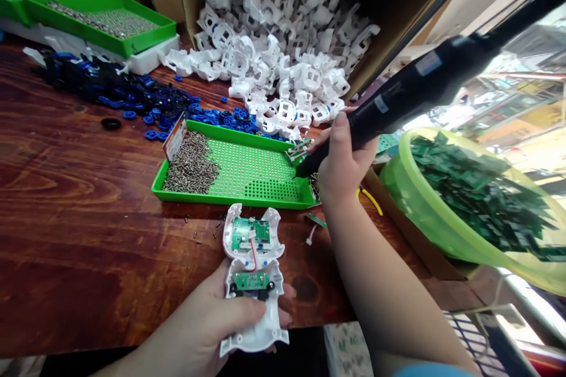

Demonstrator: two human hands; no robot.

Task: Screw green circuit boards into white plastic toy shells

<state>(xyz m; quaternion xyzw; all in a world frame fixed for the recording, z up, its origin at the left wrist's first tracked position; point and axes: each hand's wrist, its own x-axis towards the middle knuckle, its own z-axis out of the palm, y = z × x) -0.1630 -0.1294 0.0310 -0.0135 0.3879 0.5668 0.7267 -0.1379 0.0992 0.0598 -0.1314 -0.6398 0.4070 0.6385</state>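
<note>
A white plastic housing with green circuit boards inside lies across my left hand, thumb pressed on its lower part. A thin red and white wire links its upper and lower boards. My right hand grips a black electric screwdriver, tilted with its tip down at the right end of a green perforated tray. Small screws are heaped in the tray's left part. Whether the bit carries a screw is too small to tell.
White plastic shells spill from a cardboard box behind the tray. Blue plastic parts lie at left, near another green tray. A yellow-green basin of circuit boards stands right. Loose screws and a wired board lie on the table.
</note>
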